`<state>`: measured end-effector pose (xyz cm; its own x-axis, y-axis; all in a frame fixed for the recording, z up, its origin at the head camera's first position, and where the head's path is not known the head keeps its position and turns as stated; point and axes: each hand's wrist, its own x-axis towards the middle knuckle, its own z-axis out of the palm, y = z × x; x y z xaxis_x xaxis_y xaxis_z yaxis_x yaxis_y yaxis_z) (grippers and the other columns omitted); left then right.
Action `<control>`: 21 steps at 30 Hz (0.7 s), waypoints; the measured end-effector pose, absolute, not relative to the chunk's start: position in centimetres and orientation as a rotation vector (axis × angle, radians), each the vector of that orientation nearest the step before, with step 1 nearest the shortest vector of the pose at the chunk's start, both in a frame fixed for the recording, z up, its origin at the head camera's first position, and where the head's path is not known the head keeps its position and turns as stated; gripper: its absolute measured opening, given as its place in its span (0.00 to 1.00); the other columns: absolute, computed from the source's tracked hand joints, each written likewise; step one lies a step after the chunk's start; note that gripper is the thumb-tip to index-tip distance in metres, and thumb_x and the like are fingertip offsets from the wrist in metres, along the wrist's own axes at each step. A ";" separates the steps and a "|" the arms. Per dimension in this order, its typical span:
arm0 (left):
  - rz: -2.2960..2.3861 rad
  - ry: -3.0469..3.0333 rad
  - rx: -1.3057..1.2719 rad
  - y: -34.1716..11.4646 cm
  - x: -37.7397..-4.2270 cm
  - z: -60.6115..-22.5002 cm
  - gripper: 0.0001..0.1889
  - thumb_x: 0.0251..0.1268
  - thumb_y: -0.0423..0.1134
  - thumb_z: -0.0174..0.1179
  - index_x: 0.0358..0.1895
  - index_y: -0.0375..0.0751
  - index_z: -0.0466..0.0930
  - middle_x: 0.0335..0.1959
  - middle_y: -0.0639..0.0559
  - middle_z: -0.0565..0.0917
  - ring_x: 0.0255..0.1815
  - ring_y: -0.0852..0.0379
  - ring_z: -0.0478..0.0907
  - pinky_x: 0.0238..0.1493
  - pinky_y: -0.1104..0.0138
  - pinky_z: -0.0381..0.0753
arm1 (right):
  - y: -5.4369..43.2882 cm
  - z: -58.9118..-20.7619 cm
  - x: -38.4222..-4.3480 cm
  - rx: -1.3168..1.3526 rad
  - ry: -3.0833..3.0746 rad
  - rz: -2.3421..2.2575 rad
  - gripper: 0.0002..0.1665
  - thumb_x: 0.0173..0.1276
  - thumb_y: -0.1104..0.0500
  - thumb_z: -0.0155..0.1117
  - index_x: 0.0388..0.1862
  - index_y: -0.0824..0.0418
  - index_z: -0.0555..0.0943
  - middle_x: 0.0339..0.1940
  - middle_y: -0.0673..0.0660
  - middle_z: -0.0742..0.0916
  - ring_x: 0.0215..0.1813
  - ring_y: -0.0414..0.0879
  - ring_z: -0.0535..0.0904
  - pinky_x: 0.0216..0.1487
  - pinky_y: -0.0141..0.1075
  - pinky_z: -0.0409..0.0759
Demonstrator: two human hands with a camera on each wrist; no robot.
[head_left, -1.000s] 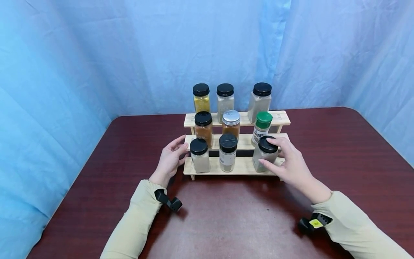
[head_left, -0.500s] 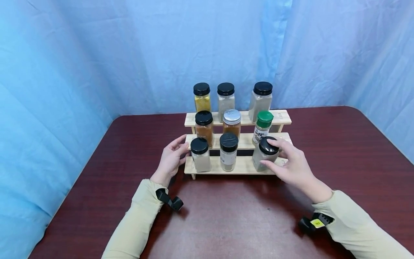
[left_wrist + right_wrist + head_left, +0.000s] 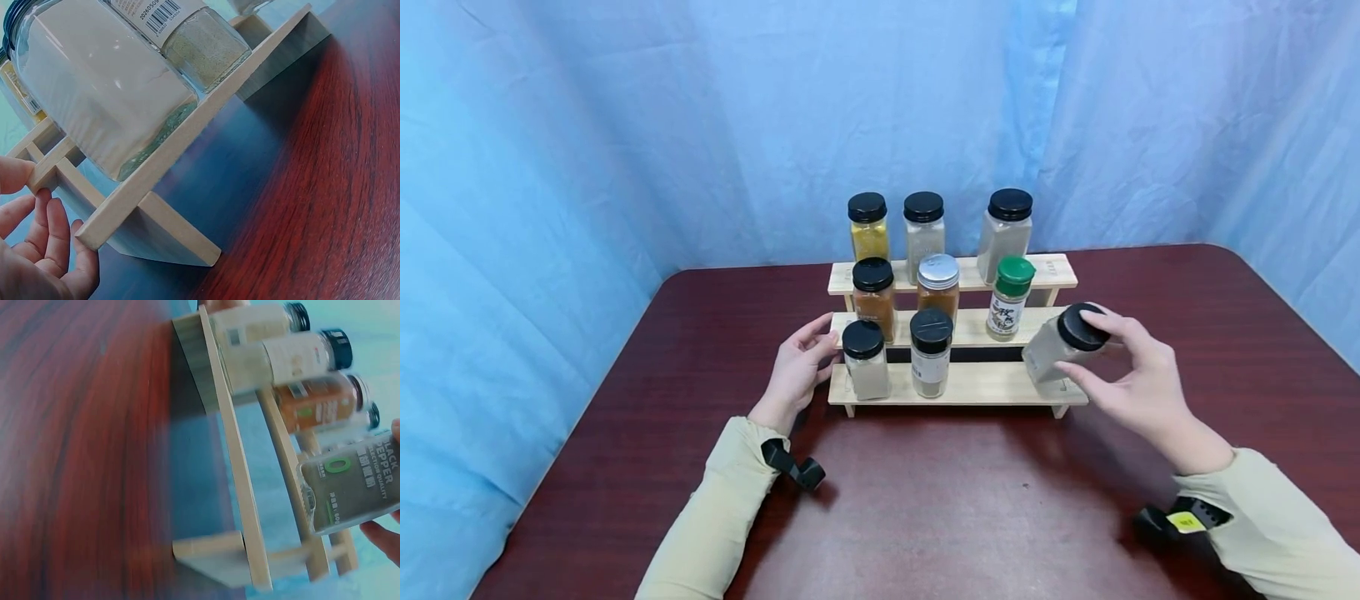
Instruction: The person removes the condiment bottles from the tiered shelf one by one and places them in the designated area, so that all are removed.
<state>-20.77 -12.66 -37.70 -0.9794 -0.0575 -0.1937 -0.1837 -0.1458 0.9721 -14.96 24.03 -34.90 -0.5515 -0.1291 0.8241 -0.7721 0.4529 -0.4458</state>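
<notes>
My right hand (image 3: 1142,387) holds a square black pepper jar (image 3: 356,481) with a black lid between thumb and fingers. That jar is tilted, its lid towards the right, over the right end of the lowest tier; whether its base touches the wood I cannot tell. My left hand (image 3: 797,367) pinches the left end of the wooden three-tier spice rack (image 3: 977,385) at the middle tier, thumb above and fingers below in the left wrist view. On the lowest tier stand a jar of pale powder (image 3: 100,81) and a round black-capped shaker (image 3: 930,354).
A brown-spice jar (image 3: 874,304), a silver-lidded jar (image 3: 938,287) and a green-capped bottle (image 3: 1007,300) stand on the middle tier. The top tier bears a yellow-spice jar (image 3: 869,229) and two grey ones. Blue curtains (image 3: 880,125) enclose the dark red table (image 3: 925,500).
My right hand has lifted the black pepper jar from its spot on the lowest tier and moved it right, tilting it. My left hand stays on the rack.
</notes>
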 end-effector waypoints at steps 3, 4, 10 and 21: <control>2.301 1.992 -0.288 -12.7 -20.8 -37.7 0.23 0.70 0.33 0.53 0.67 0.45 0.69 0.27 0.61 0.75 0.27 0.68 0.75 0.29 0.75 0.77 | 25.3 -34.6 -14.7 0.708 -1.983 1.125 0.46 0.54 0.37 0.67 0.52 0.78 0.74 0.54 0.39 0.80 0.44 0.24 0.78 0.44 0.15 0.73; 2.301 1.990 -0.289 -12.7 -20.8 -37.7 0.23 0.70 0.33 0.54 0.67 0.45 0.69 0.27 0.61 0.75 0.27 0.68 0.75 0.29 0.75 0.77 | 25.8 -34.5 -14.6 0.692 -1.990 1.132 0.45 0.54 0.39 0.68 0.52 0.78 0.74 0.54 0.39 0.80 0.44 0.24 0.78 0.44 0.15 0.73; 2.309 1.992 -0.280 -12.6 -20.8 -37.7 0.23 0.70 0.33 0.53 0.67 0.44 0.68 0.27 0.61 0.74 0.28 0.67 0.75 0.28 0.75 0.77 | 28.1 -34.2 -14.4 0.549 -2.040 1.187 0.33 0.49 0.73 0.71 0.57 0.77 0.72 0.49 0.38 0.81 0.41 0.26 0.78 0.43 0.15 0.73; 2.300 1.975 -0.289 -12.7 -20.8 -37.8 0.24 0.69 0.34 0.54 0.68 0.46 0.68 0.28 0.61 0.75 0.29 0.68 0.76 0.32 0.75 0.78 | 30.5 -34.1 -14.9 0.303 -2.151 1.332 0.40 0.49 0.86 0.59 0.63 0.68 0.70 0.43 0.39 0.80 0.35 0.26 0.78 0.40 0.15 0.74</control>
